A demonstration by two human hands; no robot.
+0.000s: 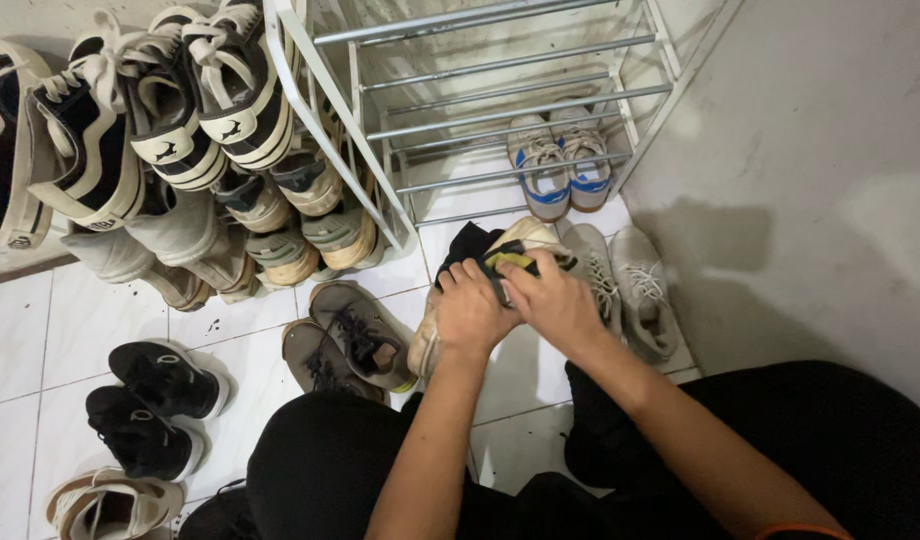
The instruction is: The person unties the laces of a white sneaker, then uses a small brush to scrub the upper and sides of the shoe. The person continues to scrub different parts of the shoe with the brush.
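My left hand grips a beige shoe that is tipped on its side over the white tiles. My right hand is closed on a black and yellow cloth pressed against the shoe's upper part. Both hands meet in front of the white metal shoe rack. A dark cloth or sock shows just behind the fingers. My knees in black trousers fill the lower part of the view.
A pair of white and blue sneakers stands on the rack's bottom shelf. Grey sneakers lie right of my hands, brown shoes left. Black sneakers and a beige shoe lie lower left. Several shoes hang on the rack at left.
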